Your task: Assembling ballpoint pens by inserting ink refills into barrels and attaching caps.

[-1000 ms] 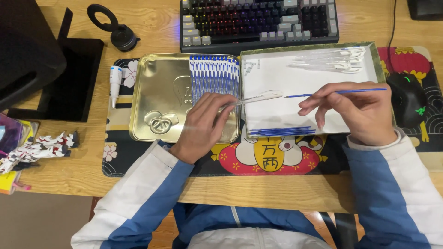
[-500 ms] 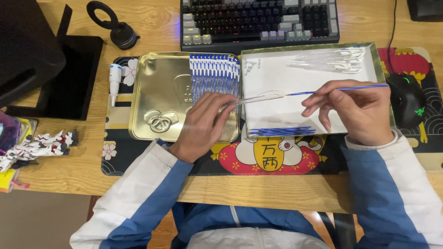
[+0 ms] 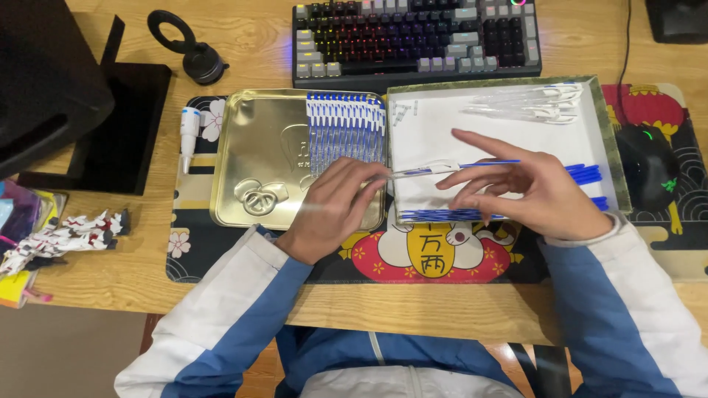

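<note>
The left hand (image 3: 335, 206) pinches the clear cap end of a thin blue pen (image 3: 457, 167) between thumb and fingertips, just over the seam where the gold tin tray (image 3: 258, 158) meets the white-lined box lid (image 3: 501, 129). The right hand (image 3: 527, 188) is spread, fingers fanned, with the pen's blue barrel running across its fingertips; whether it grips the barrel or only touches it cannot be told. The hand hides part of a loose heap of blue refills (image 3: 586, 175) by the lid's right wall, and a further blue row along the lid's near edge is partly covered. Clear caps (image 3: 531, 103) lie bunched at the lid's far side. A row of finished pens (image 3: 345, 129) stands packed in the tray's right half. Both containers sit on a patterned desk mat (image 3: 435, 254) over a wooden desk (image 3: 110, 273). Behind are a backlit keyboard (image 3: 417, 37), a black ring stand (image 3: 188, 48) and a dark monitor base (image 3: 110, 125), cut off at the left; a mouse (image 3: 653, 166) lies to the right.
</note>
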